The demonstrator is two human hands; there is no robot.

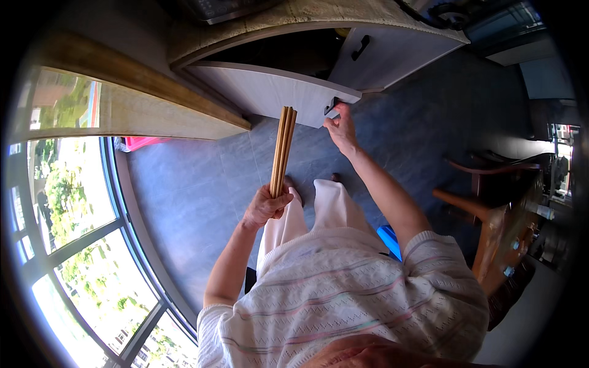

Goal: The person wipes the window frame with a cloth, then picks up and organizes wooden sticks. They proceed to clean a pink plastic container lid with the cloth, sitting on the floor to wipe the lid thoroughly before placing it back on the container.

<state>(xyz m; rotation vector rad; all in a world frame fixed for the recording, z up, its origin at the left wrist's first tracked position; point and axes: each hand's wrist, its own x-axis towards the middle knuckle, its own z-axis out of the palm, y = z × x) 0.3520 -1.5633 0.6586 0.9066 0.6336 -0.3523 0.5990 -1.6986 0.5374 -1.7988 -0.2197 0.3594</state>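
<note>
My left hand (268, 206) is closed around the lower end of a bundle of wooden chopsticks (283, 147), which points away from me above the floor. At the far side, my right hand (341, 129) has its fingers hooked at the black handle (331, 106) of a pale wood-grain cabinet door (271, 92). That door stands ajar, swung out from the cabinet. Behind it the inside of the cabinet (280, 50) is dark, and its contents cannot be made out. A second door (391, 55) with a black handle of its own is to the right.
A patterned cloth (294, 11) covers the cabinet top. Left of the cabinet stands a wood-edged piece of furniture (175, 94), near a pink plastic item (142, 142) and large windows (92, 230). A wooden table (501, 239) and chairs are on the right. Something blue (389, 241) lies beside my right leg.
</note>
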